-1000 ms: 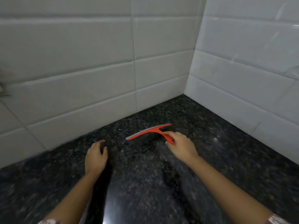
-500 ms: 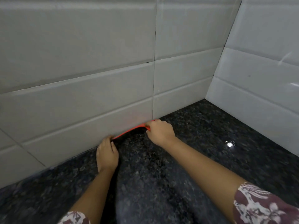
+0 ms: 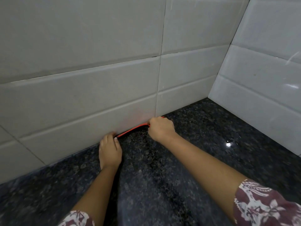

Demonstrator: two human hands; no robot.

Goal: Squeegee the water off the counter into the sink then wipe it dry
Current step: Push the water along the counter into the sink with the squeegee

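Observation:
A red squeegee (image 3: 132,130) lies with its blade along the foot of the back tiled wall on the dark speckled counter (image 3: 162,185). My right hand (image 3: 160,129) is closed around its handle and hides most of it. My left hand (image 3: 110,149) rests flat on the counter, fingers together, its fingertips at the blade's left end by the wall. A wet glint (image 3: 228,144) shines on the counter to the right. No sink is in view.
White tiled walls meet in a corner: the back wall (image 3: 97,79) runs across the view and the side wall (image 3: 263,79) closes the right. The counter stretches toward me between my forearms.
My right hand pushed the squeegee away from mid-counter up against the back wall. My left hand slid forward to the blade's left end. In the last half second little has shifted.

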